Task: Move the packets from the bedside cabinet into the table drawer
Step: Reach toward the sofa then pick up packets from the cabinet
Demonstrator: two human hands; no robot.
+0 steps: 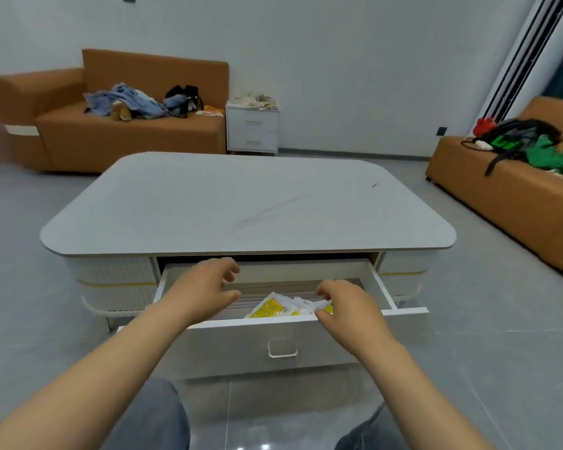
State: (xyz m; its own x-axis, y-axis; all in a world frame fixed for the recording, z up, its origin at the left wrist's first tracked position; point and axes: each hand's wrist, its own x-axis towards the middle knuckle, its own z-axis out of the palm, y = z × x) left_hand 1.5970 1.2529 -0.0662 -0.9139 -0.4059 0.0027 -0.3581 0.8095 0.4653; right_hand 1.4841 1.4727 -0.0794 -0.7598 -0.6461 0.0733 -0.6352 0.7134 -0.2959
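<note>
Your knees in grey trousers [153, 417] sit nearest the lens, below the front of the drawer [241, 345], and both bare forearms reach up over them toward it.

Head view, places taken from the drawer:
- The drawer is pulled well out from under the table [241, 206]. Its handle [282, 348] is untouched.
- Your left hand [202, 287] hovers over the drawer's left half. Its fingers are loosely curled and apart, with nothing in them.
- Your right hand [345, 303] is over the drawer's right half. Fingers and thumb curve down onto the packets [273, 308]. Whether they pinch one or only rest on it cannot be told.
- The packets, yellow and white, lie in a loose overlapping heap on the drawer floor, close behind the front panel and right of its middle.
- The bedside cabinet [252, 129] stands well beyond the drawer, past the far edge of the table and against the wall, just beside a brown sofa [127, 131]. Its own drawers appear closed.
- A pale pile [257, 100] lies on top of the cabinet; it is too small to say whether it holds more packets.

Assessment: at least one batch is delivered. You are likely setting down or tidying it. Check the pale pile on the cabinet before you count the task finished.
</note>
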